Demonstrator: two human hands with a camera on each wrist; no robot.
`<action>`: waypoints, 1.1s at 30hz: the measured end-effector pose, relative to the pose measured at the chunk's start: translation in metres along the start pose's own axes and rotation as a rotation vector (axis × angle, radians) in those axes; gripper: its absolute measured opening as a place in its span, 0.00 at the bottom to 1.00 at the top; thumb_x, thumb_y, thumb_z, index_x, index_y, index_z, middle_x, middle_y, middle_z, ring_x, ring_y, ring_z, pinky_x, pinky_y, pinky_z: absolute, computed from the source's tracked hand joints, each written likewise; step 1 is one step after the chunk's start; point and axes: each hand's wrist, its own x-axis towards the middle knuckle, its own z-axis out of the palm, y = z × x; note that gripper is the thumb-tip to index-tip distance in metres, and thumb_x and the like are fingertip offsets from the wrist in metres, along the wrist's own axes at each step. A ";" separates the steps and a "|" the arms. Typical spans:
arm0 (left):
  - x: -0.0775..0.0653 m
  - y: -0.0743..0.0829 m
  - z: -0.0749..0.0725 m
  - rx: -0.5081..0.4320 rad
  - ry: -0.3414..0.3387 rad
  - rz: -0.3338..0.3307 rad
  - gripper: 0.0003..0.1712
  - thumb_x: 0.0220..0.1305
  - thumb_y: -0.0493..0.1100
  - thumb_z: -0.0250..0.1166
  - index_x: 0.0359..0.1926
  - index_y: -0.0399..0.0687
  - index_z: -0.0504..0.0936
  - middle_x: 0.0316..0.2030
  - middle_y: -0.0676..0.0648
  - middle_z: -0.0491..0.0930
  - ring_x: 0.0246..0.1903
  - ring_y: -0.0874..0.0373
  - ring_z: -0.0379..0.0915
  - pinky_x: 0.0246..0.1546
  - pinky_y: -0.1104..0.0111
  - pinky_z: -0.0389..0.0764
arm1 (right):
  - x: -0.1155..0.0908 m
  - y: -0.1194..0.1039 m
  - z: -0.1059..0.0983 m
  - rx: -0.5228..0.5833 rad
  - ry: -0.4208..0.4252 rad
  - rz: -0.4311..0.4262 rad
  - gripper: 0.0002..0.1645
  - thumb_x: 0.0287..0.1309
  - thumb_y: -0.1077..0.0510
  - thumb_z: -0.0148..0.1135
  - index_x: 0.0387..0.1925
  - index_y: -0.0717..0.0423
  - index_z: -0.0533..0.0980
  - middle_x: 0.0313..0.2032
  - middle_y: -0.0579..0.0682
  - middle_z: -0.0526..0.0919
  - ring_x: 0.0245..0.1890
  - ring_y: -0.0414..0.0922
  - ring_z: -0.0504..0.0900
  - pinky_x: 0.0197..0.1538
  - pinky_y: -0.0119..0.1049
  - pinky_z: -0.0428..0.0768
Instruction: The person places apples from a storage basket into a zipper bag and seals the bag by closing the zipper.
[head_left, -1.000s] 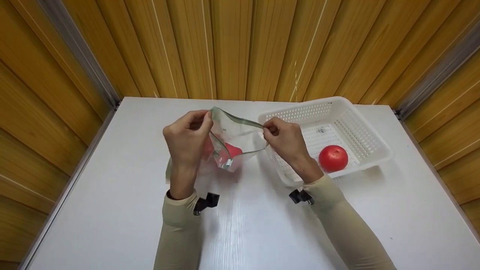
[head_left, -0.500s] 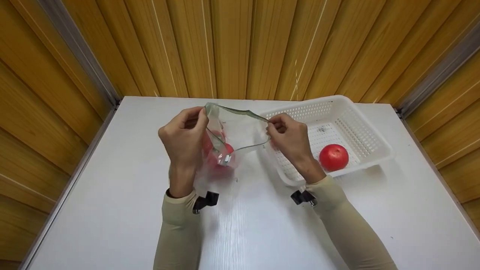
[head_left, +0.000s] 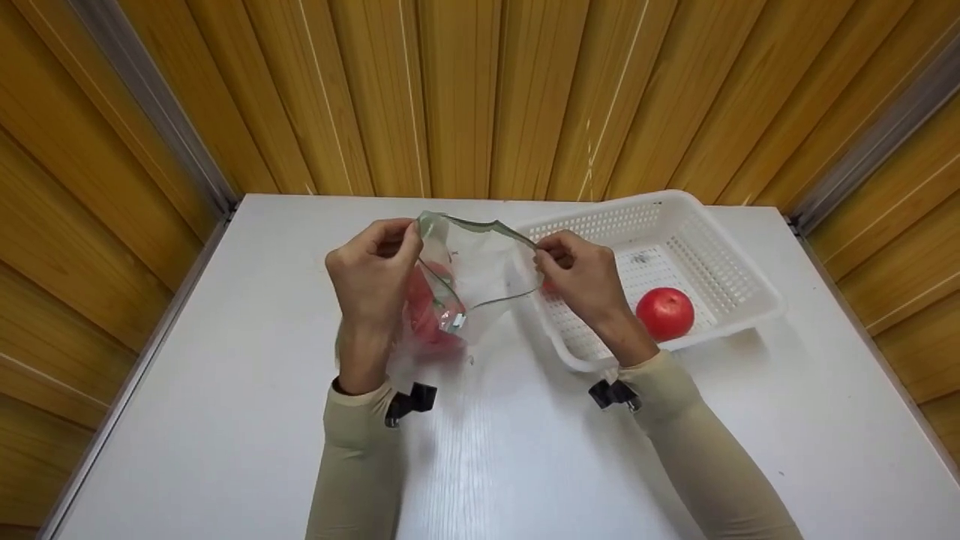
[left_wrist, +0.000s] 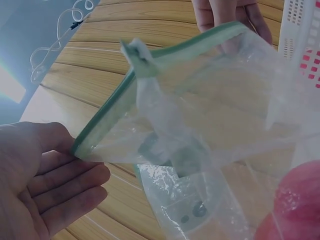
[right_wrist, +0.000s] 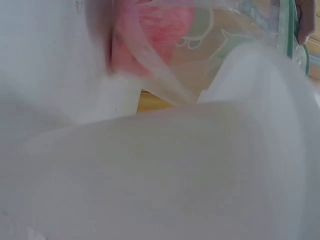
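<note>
Left hand (head_left: 371, 281) and right hand (head_left: 583, 276) are tightly pinching filmy, green-edged bag (head_left: 484, 262); glossy round fruit (head_left: 665, 313) is sitting in perforated basket (head_left: 712, 259).

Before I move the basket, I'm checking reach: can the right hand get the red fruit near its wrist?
Probably not yet: the right hand pinches the bag's rim; the red fruit lies uncovered in the basket.

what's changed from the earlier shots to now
The right hand has shifted slightly rightward, drawing the mouth of the clear bag a little wider; the left hand edged left, then back. Nothing was taken hold of or let go: both hands still pinch its edge. The white basket and the round red fruit in it stayed put.
</note>
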 end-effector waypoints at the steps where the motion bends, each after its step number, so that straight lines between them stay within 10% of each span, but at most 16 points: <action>1: 0.000 0.000 0.001 -0.002 0.002 -0.004 0.04 0.65 0.32 0.72 0.36 0.34 0.92 0.31 0.43 0.91 0.26 0.58 0.86 0.32 0.76 0.84 | 0.000 0.001 -0.001 0.003 -0.007 0.001 0.05 0.67 0.66 0.69 0.43 0.63 0.86 0.34 0.51 0.89 0.32 0.45 0.85 0.36 0.26 0.80; 14: -0.002 -0.002 0.004 0.000 -0.027 -0.050 0.05 0.67 0.35 0.73 0.39 0.36 0.93 0.34 0.45 0.91 0.28 0.60 0.87 0.36 0.71 0.87 | -0.003 0.025 -0.020 -0.015 -0.074 -0.040 0.20 0.67 0.61 0.73 0.57 0.66 0.82 0.53 0.59 0.88 0.52 0.55 0.88 0.54 0.54 0.86; 33: -0.006 -0.003 0.007 -0.015 -0.020 -0.054 0.05 0.66 0.35 0.74 0.38 0.36 0.93 0.34 0.44 0.91 0.28 0.60 0.86 0.35 0.71 0.87 | 0.007 0.058 -0.030 -0.128 -0.130 0.033 0.38 0.62 0.61 0.77 0.70 0.67 0.72 0.67 0.64 0.77 0.67 0.61 0.76 0.68 0.57 0.75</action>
